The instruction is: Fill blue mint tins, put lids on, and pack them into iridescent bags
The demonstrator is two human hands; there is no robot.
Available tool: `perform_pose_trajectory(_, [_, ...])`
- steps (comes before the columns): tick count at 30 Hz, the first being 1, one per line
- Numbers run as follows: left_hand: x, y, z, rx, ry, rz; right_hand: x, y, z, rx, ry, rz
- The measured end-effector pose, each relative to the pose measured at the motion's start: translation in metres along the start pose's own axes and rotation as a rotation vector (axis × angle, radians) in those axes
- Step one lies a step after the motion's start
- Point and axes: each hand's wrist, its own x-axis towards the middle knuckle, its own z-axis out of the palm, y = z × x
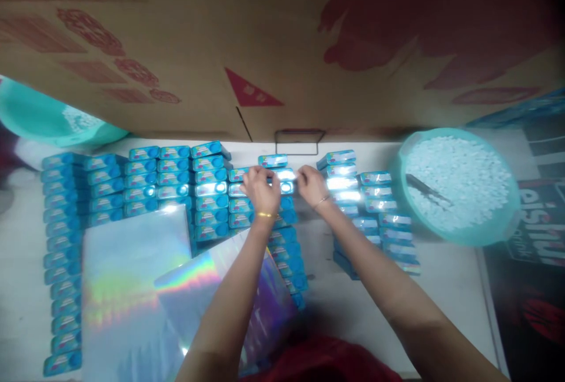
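My left hand (262, 192), with a gold-coloured band at the wrist, is closed in a pinch over the rows of small blue printed boxes (210, 202). Its fingertips rest by the upper end of one shiny box (285, 175). Just right of that box my right hand (311, 185) also pinches, with a thin bracelet on its wrist. Whatever lies between the fingers of either hand is too small and blurred to name. Two shiny rainbow-reflecting sheets (136, 276) overlap on top of the boxes at the left, partly under my left forearm.
A large cardboard carton (265, 29) with red print walls off the back. On the right, a turquoise basin (507, 217) holds small white pieces and a dark slim tool (428, 191). Another basin (30, 114) stands far left. More blue boxes (395, 235) stand right of my right hand.
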Motion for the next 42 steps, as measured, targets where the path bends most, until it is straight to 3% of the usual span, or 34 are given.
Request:
perform_pose_trajectory(5, [0.002, 0.001, -0.010, 0.111, -0.008, 0.001, -0.014, 0.001, 0.008, 0.186, 0.076, 0.143])
perform_pose_trajectory(9, [-0.007, -0.009, -0.021, 0.183, -0.111, 0.238, -0.034, 0.001, 0.016, 0.240, 0.171, 0.064])
perform_pose_trajectory(13, [-0.011, -0.014, -0.018, 0.241, -0.224, 0.362, -0.043, 0.010, 0.023, 0.184, -0.013, -0.002])
perform_pose_trajectory(16, [-0.007, -0.017, -0.027, 0.199, -0.290, 0.391, -0.043, 0.007, 0.012, 0.019, -0.080, -0.016])
perform_pose_trajectory(18, [-0.007, -0.029, -0.050, 0.126, -0.309, 0.403, -0.045, -0.010, 0.000, -0.036, -0.017, -0.036])
perform_pose_trajectory(21, [-0.021, -0.064, -0.104, 0.031, -0.272, 0.339, -0.060, -0.057, -0.007, 0.018, 0.025, -0.158])
perform_pose_trajectory(24, [-0.052, -0.106, -0.158, 0.053, -0.237, 0.230, -0.088, -0.109, 0.014, 0.087, -0.185, -0.366])
perform_pose_trajectory(27, [-0.082, -0.136, -0.183, 0.203, -0.307, 0.249, -0.118, -0.139, 0.056, 0.035, -0.405, -0.461])
perform_pose_trajectory(30, [-0.100, -0.147, -0.181, 0.400, -0.354, 0.318, -0.134, -0.143, 0.089, -0.075, -0.466, -0.445])
perform_pose_trajectory(32, [-0.107, -0.147, -0.175, 0.481, -0.336, 0.332, -0.137, -0.139, 0.098, -0.113, -0.457, -0.428])
perform_pose_trajectory(42, [-0.145, -0.147, -0.172, 0.488, -0.252, 0.340, -0.134, -0.142, 0.094, -0.093, -0.434, -0.354])
